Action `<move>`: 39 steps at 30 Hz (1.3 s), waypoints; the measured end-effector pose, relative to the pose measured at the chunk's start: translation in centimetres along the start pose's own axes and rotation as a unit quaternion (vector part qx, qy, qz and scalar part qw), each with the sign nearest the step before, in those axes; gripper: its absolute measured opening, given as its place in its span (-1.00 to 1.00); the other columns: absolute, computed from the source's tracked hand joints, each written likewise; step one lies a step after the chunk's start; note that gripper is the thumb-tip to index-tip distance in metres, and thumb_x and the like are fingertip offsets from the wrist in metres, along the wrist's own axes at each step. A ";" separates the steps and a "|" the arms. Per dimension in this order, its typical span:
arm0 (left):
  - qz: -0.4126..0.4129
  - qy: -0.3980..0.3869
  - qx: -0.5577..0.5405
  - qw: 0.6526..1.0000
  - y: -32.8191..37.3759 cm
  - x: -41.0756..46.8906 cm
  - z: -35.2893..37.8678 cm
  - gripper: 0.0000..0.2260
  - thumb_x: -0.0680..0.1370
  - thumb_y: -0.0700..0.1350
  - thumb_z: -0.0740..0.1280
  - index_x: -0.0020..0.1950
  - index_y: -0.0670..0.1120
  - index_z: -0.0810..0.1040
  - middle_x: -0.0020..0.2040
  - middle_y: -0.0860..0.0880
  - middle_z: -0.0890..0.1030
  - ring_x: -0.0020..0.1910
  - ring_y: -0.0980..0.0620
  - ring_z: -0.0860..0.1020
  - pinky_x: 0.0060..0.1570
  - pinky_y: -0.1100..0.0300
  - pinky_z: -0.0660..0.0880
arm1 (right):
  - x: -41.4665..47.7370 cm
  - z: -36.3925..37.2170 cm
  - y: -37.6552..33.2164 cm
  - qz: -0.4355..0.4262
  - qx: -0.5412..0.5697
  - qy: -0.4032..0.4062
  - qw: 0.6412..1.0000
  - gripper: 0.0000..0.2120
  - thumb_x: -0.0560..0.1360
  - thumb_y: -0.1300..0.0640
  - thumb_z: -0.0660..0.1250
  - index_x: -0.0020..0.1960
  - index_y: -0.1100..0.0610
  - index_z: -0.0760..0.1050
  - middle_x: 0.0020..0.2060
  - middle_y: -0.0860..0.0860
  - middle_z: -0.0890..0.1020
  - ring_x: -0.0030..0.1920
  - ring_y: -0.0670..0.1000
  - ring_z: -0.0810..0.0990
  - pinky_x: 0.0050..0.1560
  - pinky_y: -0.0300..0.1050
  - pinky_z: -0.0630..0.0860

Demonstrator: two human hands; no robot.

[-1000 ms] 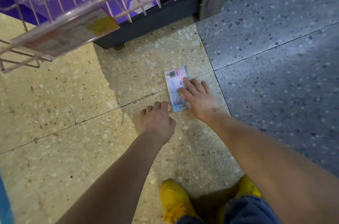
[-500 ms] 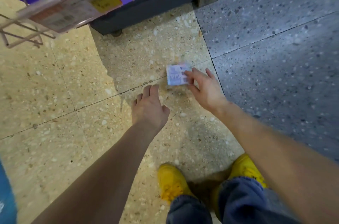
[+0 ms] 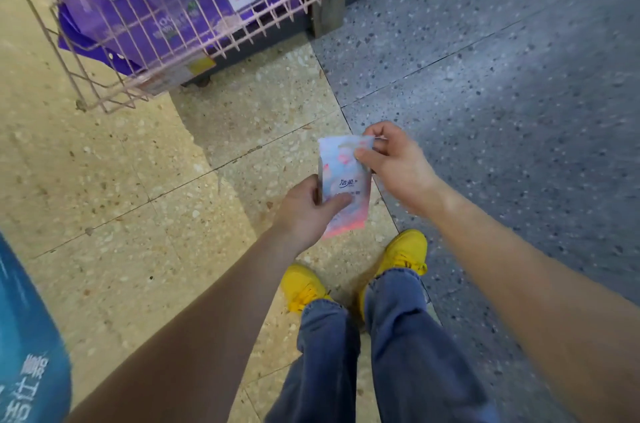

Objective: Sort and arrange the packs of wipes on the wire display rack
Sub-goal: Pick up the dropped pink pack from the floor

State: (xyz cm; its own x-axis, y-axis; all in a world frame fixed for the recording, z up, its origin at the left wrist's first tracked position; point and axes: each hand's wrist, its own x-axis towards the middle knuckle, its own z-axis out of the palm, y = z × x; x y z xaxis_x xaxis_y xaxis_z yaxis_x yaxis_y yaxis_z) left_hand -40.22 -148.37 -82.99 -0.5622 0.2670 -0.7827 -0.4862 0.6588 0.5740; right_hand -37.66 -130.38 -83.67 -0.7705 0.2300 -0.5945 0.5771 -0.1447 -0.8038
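Observation:
A small pink-and-blue pack of wipes (image 3: pixel 343 180) hangs in the air above the floor, held by both hands. My right hand (image 3: pixel 398 162) pinches its top edge. My left hand (image 3: pixel 306 211) grips its lower left side, thumb across the front. The pink wire display rack (image 3: pixel 207 37) juts out at the upper left, well above and left of the pack, with large purple packs (image 3: pixel 145 20) inside it.
Yellow terrazzo floor (image 3: pixel 121 180) lies to the left, grey terrazzo (image 3: pixel 502 93) to the right. My yellow shoes (image 3: pixel 405 249) and jeans are below the hands. A dark shelf base (image 3: pixel 263 48) stands behind the rack. A blue package (image 3: pixel 24 336) shows at the lower left edge.
My right hand has lifted the pack off the floor and turned it face up. My left hand has come up and taken its lower side. The view has risen as I stood up.

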 end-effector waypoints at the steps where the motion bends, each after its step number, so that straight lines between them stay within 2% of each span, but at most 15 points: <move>1: 0.001 -0.006 -0.028 1.000 1.2 -1.3 -0.1 -0.71 0.53 0.00 0.52 0.21 -0.03 0.65 0.09 0.01 0.74 0.07 -0.02 0.71 0.20 -0.12 0.61 | -1.4 -0.5 -1.7 0.009 0.030 0.003 0.999 -0.82 0.58 0.32 0.36 0.06 0.09 0.45 -0.20 0.08 0.65 -0.29 -0.11 0.59 -0.25 -0.24 0.51; 3: 0.006 -0.016 -0.061 0.998 3.8 -4.0 -0.3 -0.73 0.51 0.01 0.53 0.18 0.00 0.66 0.09 -0.01 0.76 0.08 -0.04 0.73 0.20 -0.12 0.62 | -4.0 -1.6 -4.7 0.024 0.075 -0.007 0.997 -0.66 0.53 0.27 0.44 0.25 0.12 0.46 0.01 0.18 0.69 -0.10 0.02 0.67 -0.07 -0.10 0.60; 5: 0.006 -0.026 -0.086 0.996 6.8 -6.9 -0.7 -0.80 0.56 -0.05 0.51 0.17 0.02 0.65 0.11 -0.02 0.75 0.08 -0.05 0.73 0.18 -0.06 0.63 | -6.8 -2.8 -7.6 0.036 0.084 -0.033 0.995 -0.61 0.50 0.31 0.44 0.30 0.12 0.50 0.11 0.19 0.68 -0.01 0.08 0.69 0.01 -0.02 0.63; 8: 0.014 -0.027 -0.101 0.994 11.8 -11.1 -1.0 -0.74 0.60 -0.12 0.47 0.28 -0.09 0.62 0.13 -0.08 0.74 0.08 -0.06 0.73 0.06 0.10 0.67 | -10.7 -4.4 -11.5 0.039 0.101 -0.030 0.994 -0.62 0.51 0.41 0.38 0.26 0.10 0.54 0.11 0.22 0.69 -0.03 0.10 0.68 0.00 0.02 0.61; 10: 0.026 -0.011 -0.094 0.995 15.0 -13.7 -1.0 -0.72 0.59 -0.14 0.47 0.29 -0.12 0.61 0.12 -0.09 0.74 0.05 -0.04 0.73 0.03 0.11 0.67 | -13.0 -5.4 -14.1 0.026 0.114 -0.008 0.993 -0.58 0.50 0.43 0.37 0.27 0.08 0.54 0.09 0.24 0.69 -0.04 0.13 0.69 -0.02 0.01 0.62; 13: 0.055 0.025 -0.086 0.994 19.2 -17.7 -0.6 -0.75 0.58 -0.14 0.49 0.23 -0.10 0.59 0.07 -0.11 0.75 0.02 -0.08 0.74 0.04 0.00 0.67 | -16.5 -6.9 -18.3 0.000 0.131 0.012 0.991 -0.56 0.50 0.41 0.37 0.29 0.05 0.56 0.05 0.18 0.72 -0.02 0.11 0.72 -0.09 -0.09 0.61; 15: 0.088 0.061 -0.091 0.990 21.9 -20.6 -0.4 -0.76 0.56 -0.16 0.51 0.17 -0.05 0.55 0.03 -0.13 0.75 -0.02 -0.09 0.74 -0.02 -0.01 0.67 | -18.8 -7.9 -21.6 -0.016 0.130 0.025 0.991 -0.57 0.51 0.41 0.36 0.29 0.05 0.57 0.00 0.14 0.73 -0.05 0.08 0.71 -0.10 -0.09 0.61; 19: 0.159 0.127 -0.103 0.974 27.7 -27.1 -1.1 -0.74 0.53 -0.20 0.53 0.07 0.05 0.52 -0.01 -0.08 0.74 -0.15 0.07 0.73 -0.19 0.17 0.64 | -23.6 -9.1 -29.9 -0.086 0.092 0.028 0.992 -0.52 0.49 0.45 0.34 0.12 -0.12 0.60 -0.06 0.05 0.73 -0.09 -0.05 0.68 0.00 -0.06 0.63; 22: 0.200 0.159 -0.113 0.960 31.8 -32.3 -2.7 -0.75 0.53 -0.18 0.54 0.12 0.00 0.55 0.04 -0.05 0.74 -0.05 0.03 0.74 -0.08 0.08 0.66 | -27.3 -9.4 -36.6 -0.140 0.068 0.012 0.988 -0.48 0.48 0.48 0.34 0.16 -0.12 0.57 -0.05 -0.08 0.72 -0.09 -0.18 0.67 0.01 -0.24 0.57; 25: 0.233 0.181 -0.129 0.947 35.4 -37.3 -5.1 -0.74 0.55 -0.20 0.52 0.18 -0.06 0.56 0.12 -0.06 0.73 0.06 -0.01 0.72 0.04 0.01 0.66 | -30.3 -9.3 -42.8 -0.195 0.035 -0.018 0.980 -0.47 0.46 0.49 0.35 0.27 -0.01 0.55 0.02 -0.05 0.74 -0.04 -0.17 0.67 0.03 -0.26 0.54; 28: 0.268 0.212 -0.136 0.930 38.3 -42.1 -7.6 -0.74 0.56 -0.26 0.49 0.22 -0.14 0.58 0.11 -0.04 0.73 0.03 0.11 0.71 0.00 0.19 0.64 | -32.8 -8.7 -48.2 -0.245 0.017 -0.062 0.967 -0.49 0.45 0.47 0.37 0.31 0.09 0.57 0.08 0.01 0.74 0.03 -0.11 0.68 0.10 -0.19 0.57; 31: 0.297 0.247 -0.128 0.913 40.3 -46.1 -10.0 -0.74 0.56 -0.29 0.48 0.23 -0.23 0.58 0.08 -0.02 0.72 -0.05 0.21 0.70 -0.07 0.30 0.60 | -35.0 -7.7 -52.9 -0.282 -0.003 -0.094 0.955 -0.51 0.45 0.46 0.41 0.25 0.01 0.59 0.01 -0.06 0.75 0.01 -0.12 0.69 0.09 -0.21 0.57; 34: 0.328 0.283 -0.137 0.891 42.1 -49.3 -12.5 -0.77 0.56 -0.26 0.48 0.20 -0.14 0.59 0.08 0.00 0.73 -0.01 0.17 0.71 -0.05 0.27 0.61 | -36.3 -6.2 -56.9 -0.321 -0.009 -0.115 0.940 -0.53 0.45 0.38 0.46 0.30 0.04 0.59 0.07 0.01 0.74 0.09 0.03 0.70 0.18 -0.04 0.60; 36: 0.346 0.301 -0.146 0.877 43.1 -51.1 -14.1 -0.74 0.56 -0.24 0.49 0.23 -0.12 0.58 0.09 0.01 0.74 0.02 0.13 0.71 -0.05 0.27 0.61 | -37.3 -5.1 -59.4 -0.342 -0.003 -0.135 0.930 -0.53 0.46 0.34 0.46 0.27 -0.05 0.60 0.08 0.03 0.74 0.12 0.12 0.70 0.21 0.05 0.61; 39: 0.369 0.329 -0.151 0.856 44.3 -53.4 -16.2 -0.71 0.56 -0.22 0.49 0.26 -0.12 0.57 0.09 0.00 0.74 0.04 0.10 0.72 -0.03 0.22 0.63 | -38.4 -3.4 -62.5 -0.363 0.009 -0.162 0.918 -0.55 0.47 0.34 0.47 0.22 -0.10 0.60 0.06 0.09 0.74 0.01 0.07 0.70 0.17 0.15 0.63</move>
State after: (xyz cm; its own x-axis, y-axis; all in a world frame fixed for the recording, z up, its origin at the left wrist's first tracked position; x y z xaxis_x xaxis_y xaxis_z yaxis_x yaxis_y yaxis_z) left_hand -42.63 -144.85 -11.87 -0.9976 0.0121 0.0679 0.0688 0.2433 0.9675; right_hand -43.25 -126.94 -10.54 -0.9919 -0.0263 0.1242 -0.1217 -0.0829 -0.9891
